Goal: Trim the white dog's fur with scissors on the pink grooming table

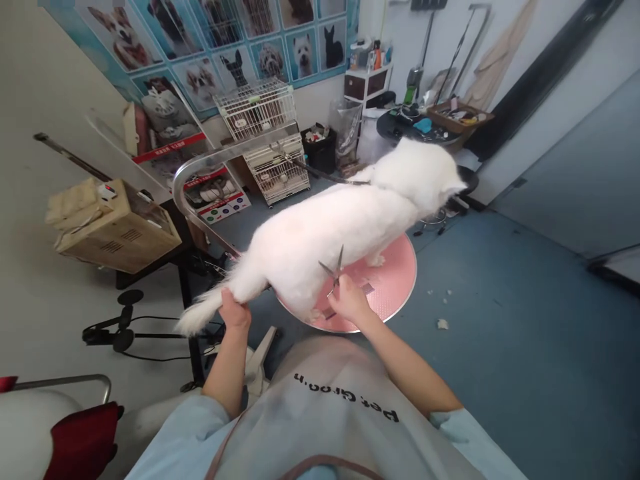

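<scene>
A white dog [320,227] stands on a round pink grooming table [395,280], its head at the far right, turned away. My left hand [234,312] is closed around the dog's fluffy tail [203,313], held out to the left. In my right hand [351,300] is a pair of scissors [336,272], their blades spread apart and pointing up beside the dog's flank. A dark strap [320,172] runs from the metal grooming arm [215,157] to the dog's neck.
Wire cages [277,160] and a black bin [320,148] stand behind the table. A wooden box [117,227] sits on a dark stand at left. A cluttered black table [415,123] is at the back right. White fur tufts [443,325] lie on the blue floor.
</scene>
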`<state>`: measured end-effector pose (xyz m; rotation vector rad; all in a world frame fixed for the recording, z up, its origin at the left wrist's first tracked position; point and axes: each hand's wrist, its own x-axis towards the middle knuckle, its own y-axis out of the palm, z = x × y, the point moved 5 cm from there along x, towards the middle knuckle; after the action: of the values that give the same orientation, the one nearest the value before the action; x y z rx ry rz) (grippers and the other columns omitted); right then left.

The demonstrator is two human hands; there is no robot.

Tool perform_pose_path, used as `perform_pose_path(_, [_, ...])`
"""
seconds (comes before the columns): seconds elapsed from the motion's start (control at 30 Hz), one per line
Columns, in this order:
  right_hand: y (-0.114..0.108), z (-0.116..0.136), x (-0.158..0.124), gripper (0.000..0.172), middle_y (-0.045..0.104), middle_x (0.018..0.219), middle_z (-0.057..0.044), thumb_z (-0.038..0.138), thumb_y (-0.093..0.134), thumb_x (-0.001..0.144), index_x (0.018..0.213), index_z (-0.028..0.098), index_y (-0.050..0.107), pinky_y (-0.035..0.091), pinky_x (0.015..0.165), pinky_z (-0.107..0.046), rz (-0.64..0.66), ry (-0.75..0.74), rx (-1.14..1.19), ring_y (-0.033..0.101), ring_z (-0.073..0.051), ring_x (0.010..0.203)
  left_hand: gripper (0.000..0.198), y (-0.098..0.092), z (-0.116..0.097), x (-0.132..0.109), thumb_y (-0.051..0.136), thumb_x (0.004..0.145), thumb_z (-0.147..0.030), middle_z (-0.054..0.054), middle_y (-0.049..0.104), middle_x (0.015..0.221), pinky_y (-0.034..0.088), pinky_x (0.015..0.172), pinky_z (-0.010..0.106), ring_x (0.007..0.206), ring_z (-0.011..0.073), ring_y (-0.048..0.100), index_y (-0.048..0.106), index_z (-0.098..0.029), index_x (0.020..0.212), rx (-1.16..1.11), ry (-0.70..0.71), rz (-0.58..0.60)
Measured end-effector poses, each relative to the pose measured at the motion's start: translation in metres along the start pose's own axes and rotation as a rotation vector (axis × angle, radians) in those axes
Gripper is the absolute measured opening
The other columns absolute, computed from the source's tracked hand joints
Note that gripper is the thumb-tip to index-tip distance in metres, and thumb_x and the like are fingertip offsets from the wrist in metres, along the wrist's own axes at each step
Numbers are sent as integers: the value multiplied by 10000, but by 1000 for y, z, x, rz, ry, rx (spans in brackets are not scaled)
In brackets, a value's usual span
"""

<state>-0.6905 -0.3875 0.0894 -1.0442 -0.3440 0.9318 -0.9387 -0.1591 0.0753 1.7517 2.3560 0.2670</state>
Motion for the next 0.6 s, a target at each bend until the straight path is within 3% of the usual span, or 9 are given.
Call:
perform_pose_path(0.13, [-6, -1, -2, 242, 697, 1110, -141, 128, 466, 956, 1187, 166, 528, 419, 780, -316, 28, 20, -2, 671, -254, 1024, 608, 1, -2, 0, 575, 814, -560, 145, 614, 1320, 520, 1108, 365, 1252, 207, 616, 556, -118, 1231, 8, 7, 43])
perform_pose_path(0.3, [-21, 3, -5, 186, 690, 1132, -160, 184, 529, 948, 1132, 156, 535, 421, 790, -325, 22, 23, -71, 670, -276, 1034, 548, 5, -1, -6, 558, 866, -470, 144, 610, 1373, 516, 1126, 366, 1295, 218, 601, 563, -120, 1288, -13, -67, 54])
perform_pose_path(0.43, [-40, 9, -4, 167, 699, 1095, -145, 172, 493, 968, 1129, 160, 533, 425, 792, -325, 39, 19, -150, 674, -268, 1018, 519, 7, -1, -6, 532, 897, -473, 143, 622, 1355, 524, 1117, 377, 1290, 223, 604, 570, -123, 1278, 49, -95, 49])
perform_pose_path(0.6, [-62, 3, 2, 215, 678, 1159, -158, 202, 505, 971, 1181, 158, 532, 446, 744, -330, 19, -8, -256, 671, -271, 996, 450, 9, 3, -1, 593, 842, -398, 143, 623, 1349, 489, 1159, 395, 1254, 221, 631, 590, -110, 1188, -90, -131, 59])
